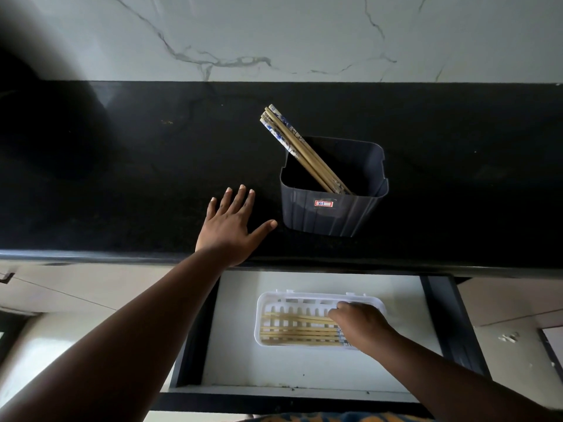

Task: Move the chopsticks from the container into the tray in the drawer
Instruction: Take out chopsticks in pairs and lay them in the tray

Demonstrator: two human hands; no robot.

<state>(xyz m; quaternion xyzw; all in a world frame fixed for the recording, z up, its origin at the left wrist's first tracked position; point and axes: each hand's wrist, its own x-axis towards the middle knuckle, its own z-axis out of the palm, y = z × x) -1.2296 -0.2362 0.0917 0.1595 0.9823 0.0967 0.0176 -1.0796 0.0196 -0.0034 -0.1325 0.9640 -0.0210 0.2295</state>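
Dim overall, low contrast. Wall (304, 35) brightest, evenly lit, pale grey. Black worktop (122, 166) nearly featureless; heavy dark vignette at upper left corner. Drawer (304, 370) floor moderately lit, white. Soft shadow under left hand (228, 229). Wide-angle bowing of worktop edge. Left forearm slightly blurred at lower frame edge. No glare.
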